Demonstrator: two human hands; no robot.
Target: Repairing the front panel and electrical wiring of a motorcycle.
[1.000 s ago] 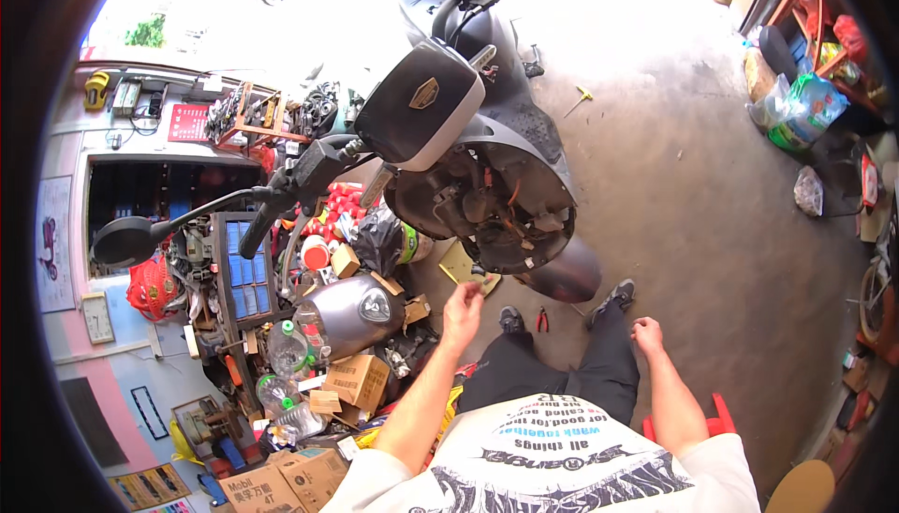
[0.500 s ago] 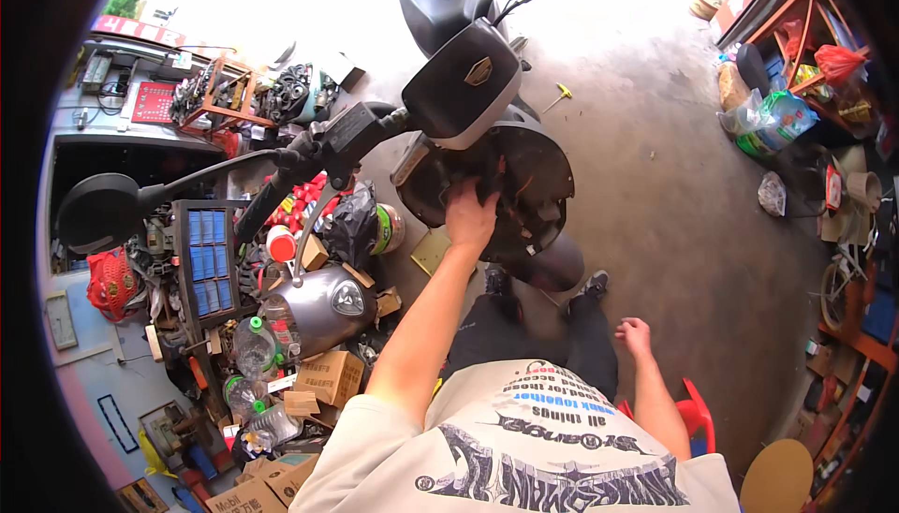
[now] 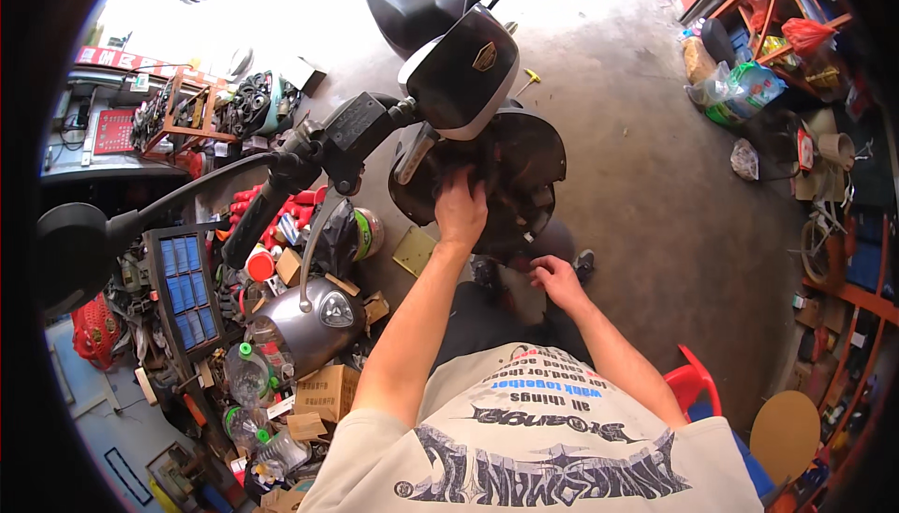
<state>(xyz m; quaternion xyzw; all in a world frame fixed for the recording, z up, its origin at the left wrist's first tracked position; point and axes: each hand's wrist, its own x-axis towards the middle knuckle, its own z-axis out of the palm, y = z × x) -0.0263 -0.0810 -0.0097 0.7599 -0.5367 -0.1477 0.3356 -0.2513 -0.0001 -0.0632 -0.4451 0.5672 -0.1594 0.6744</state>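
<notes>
A dark scooter with its front opened up stands before me, its hollow black front shell (image 3: 541, 153) showing wires and a dim inside. Into the left part of that hollow reaches my left hand (image 3: 461, 212); its fingers are bent inward, and the tips and anything between them are lost in the dark. My right hand (image 3: 558, 281) is below the shell's lower edge, fingers loosely bent and apart, with nothing visible in them. Above the shell sits a black and silver cover with a gold emblem (image 3: 464, 68). The handlebar (image 3: 356, 134) extends left to a round mirror (image 3: 75, 256).
A silver-grey body panel (image 3: 304, 324) lies left among plastic bottles (image 3: 248, 377), a cardboard box (image 3: 326, 393) and a blue-drawered cabinet (image 3: 189, 288). A yellow-handled tool (image 3: 531, 77) lies on the floor beyond the scooter. A red stool (image 3: 693, 384) is beside me, and cluttered shelves (image 3: 847, 298) line the right.
My right hand has come from beside my leg up and left to below the scooter's front. My left hand stays inside the shell. The view has shifted slightly.
</notes>
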